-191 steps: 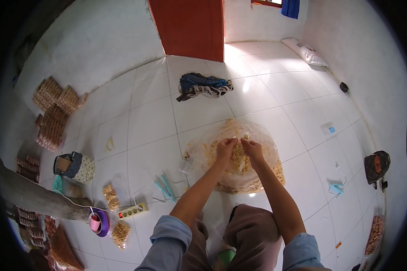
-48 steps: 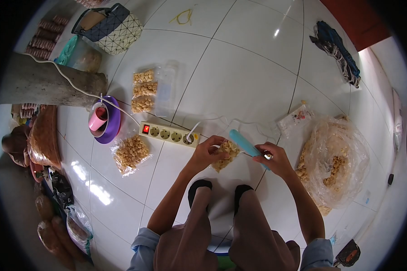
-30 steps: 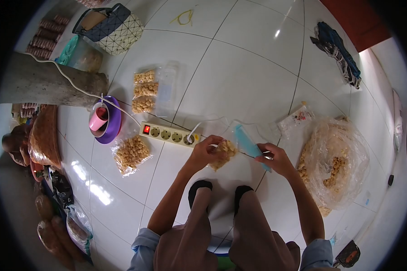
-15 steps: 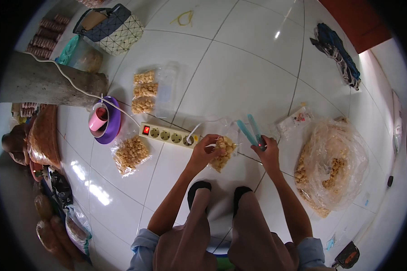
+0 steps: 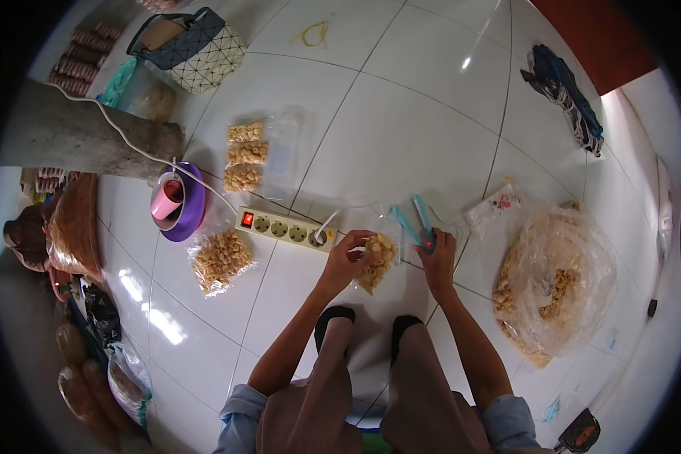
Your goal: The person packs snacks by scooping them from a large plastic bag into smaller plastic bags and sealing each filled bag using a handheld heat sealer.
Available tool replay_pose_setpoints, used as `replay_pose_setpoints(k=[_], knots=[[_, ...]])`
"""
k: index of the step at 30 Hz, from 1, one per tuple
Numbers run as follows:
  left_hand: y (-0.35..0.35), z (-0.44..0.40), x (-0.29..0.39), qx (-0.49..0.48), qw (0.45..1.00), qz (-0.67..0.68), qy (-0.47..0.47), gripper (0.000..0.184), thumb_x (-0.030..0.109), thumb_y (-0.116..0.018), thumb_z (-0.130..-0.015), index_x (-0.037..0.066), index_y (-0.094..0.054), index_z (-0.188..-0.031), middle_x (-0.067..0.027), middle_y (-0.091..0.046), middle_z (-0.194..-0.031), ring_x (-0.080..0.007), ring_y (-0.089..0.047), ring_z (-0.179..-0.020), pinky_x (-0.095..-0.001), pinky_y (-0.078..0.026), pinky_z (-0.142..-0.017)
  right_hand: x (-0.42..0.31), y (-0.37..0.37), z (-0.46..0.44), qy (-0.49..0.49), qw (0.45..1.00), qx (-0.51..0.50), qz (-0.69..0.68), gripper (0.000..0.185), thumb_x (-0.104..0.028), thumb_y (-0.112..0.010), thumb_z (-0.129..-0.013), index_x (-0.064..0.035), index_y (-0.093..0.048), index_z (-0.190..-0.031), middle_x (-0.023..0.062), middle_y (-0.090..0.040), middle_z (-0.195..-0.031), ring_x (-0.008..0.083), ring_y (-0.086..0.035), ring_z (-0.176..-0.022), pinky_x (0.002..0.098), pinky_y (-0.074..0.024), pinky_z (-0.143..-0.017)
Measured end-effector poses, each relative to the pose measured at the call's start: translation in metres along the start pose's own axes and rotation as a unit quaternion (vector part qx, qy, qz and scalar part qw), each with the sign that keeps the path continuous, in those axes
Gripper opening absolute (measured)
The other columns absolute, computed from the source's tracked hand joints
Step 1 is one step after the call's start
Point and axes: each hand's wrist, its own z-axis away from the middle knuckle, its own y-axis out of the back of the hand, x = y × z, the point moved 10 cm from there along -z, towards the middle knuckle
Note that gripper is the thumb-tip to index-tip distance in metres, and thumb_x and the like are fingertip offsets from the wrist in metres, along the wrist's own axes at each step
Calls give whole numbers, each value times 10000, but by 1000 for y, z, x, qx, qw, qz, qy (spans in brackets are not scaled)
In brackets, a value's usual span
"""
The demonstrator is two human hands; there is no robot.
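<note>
My left hand (image 5: 349, 259) is closed on the upper left of a small clear bag of snacks (image 5: 376, 265), which holds golden puffed pieces. In my right hand (image 5: 436, 259) is a teal handheld bag sealer (image 5: 405, 225) with a glowing red light. Its two arms stand apart, pointing up and left, near the bag's upper right. A thin cord runs from the power strip (image 5: 280, 228) toward the sealer. Left of my hands lies another filled bag of snacks (image 5: 222, 261). Farther off are packed bags of snacks (image 5: 245, 155) in a column beside flat clear plastic.
A large open plastic bag of snacks (image 5: 560, 280) stands at the right, with a printed packet (image 5: 498, 206) beside it. A purple basin (image 5: 194, 204) holding a pink cup (image 5: 167, 199) is near the concrete pillar (image 5: 98, 125). A patterned handbag (image 5: 204, 57) lies at the back.
My right hand and the sealer have moved a little left, closer to the bag. My left hand and the small bag have shifted slightly right.
</note>
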Motion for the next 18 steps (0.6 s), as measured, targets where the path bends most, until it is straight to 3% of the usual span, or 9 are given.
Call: replay_pose_setpoints(k=[5, 7, 8, 10, 11, 13, 14, 16, 18], knots=[[-3, -3, -4, -4, 1000, -17, -7, 416, 161, -658, -796, 56, -472, -1153, -69, -549, -1056, -129, -578, -896, -242, -477, -749, -9, 9, -2, 24, 999, 23, 23, 461, -145, -711, -701, -10, -492, -1083, 146, -485, -989, 295, -467, -929, 379, -401, -801], [-5, -3, -6, -12, 1000, -10, -15, 422, 152, -664, -790, 38, -474, -1149, -53, -551, -1044, -123, -576, -881, -242, -477, -744, 0, 22, -7, -92, 980, 40, -173, 371, -179, -667, -760, -30, -517, -1065, 132, -487, -1029, 263, -469, -956, 363, -392, -819], [-6, -4, -8, -13, 1000, -8, -12, 422, 152, -664, -790, 38, -474, -1149, -53, -551, -1044, -123, -576, -881, -242, -477, -744, -8, 30, -11, -94, 980, 38, -172, 371, -179, -667, -760, -30, -517, -1065, 132, -487, -1029, 263, -469, -956, 363, -392, -819], [-8, -4, -8, -13, 999, -33, -9, 425, 131, -668, -781, 23, -476, -1143, -53, -554, -1034, -128, -577, -876, -245, -476, -734, -57, 44, -24, 22, 975, -24, -219, 327, -222, -648, -782, -52, -541, -1040, 105, -514, -1023, 223, -475, -964, 350, -387, -831], [-9, -4, -9, -14, 999, -34, -9, 425, 131, -668, -781, 23, -476, -1143, -53, -554, -1034, -128, -577, -876, -245, -476, -734, -68, 49, -30, 21, 975, -23, -219, 327, -222, -648, -782, -52, -541, -1040, 105, -514, -1023, 223, -475, -964, 350, -387, -831], [-13, -3, -8, -28, 998, -56, -19, 420, 113, -671, -771, 18, -483, -1134, -54, -557, -1026, -129, -578, -868, -246, -475, -726, -91, 25, -36, 23, 959, -172, -226, 282, -212, -670, -755, -61, -584, -977, 75, -565, -923, 221, -490, -940, 344, -385, -834], [-12, -3, -8, -27, 998, -56, -20, 420, 113, -671, -771, 18, -483, -1134, -54, -557, -1026, -129, -578, -868, -246, -475, -726, -91, 22, -40, 25, 959, -171, -227, 282, -212, -670, -755, -61, -584, -977, 75, -565, -923, 221, -490, -940, 344, -385, -834], [-17, -1, 0, -39, 993, -101, -45, 422, 110, -674, -765, 13, -486, -1130, -53, -557, -1028, -126, -578, -855, -243, -473, -724, -105, 14, -42, 119, 956, -184, -197, 223, -193, -682, -733, -53, -620, -896, 67, -589, -811, 237, -509, -889, 342, -398, -809], [-18, -1, -4, -40, 993, -100, -40, 427, 114, -679, -762, 14, -487, -1130, -52, -557, -1029, -123, -578, -846, -241, -472, -724, -97, 6, -46, 99, 961, -196, -167, 203, -186, -684, -735, -56, -623, -878, 60, -596, -836, 225, -523, -874, 324, -406, -807]])
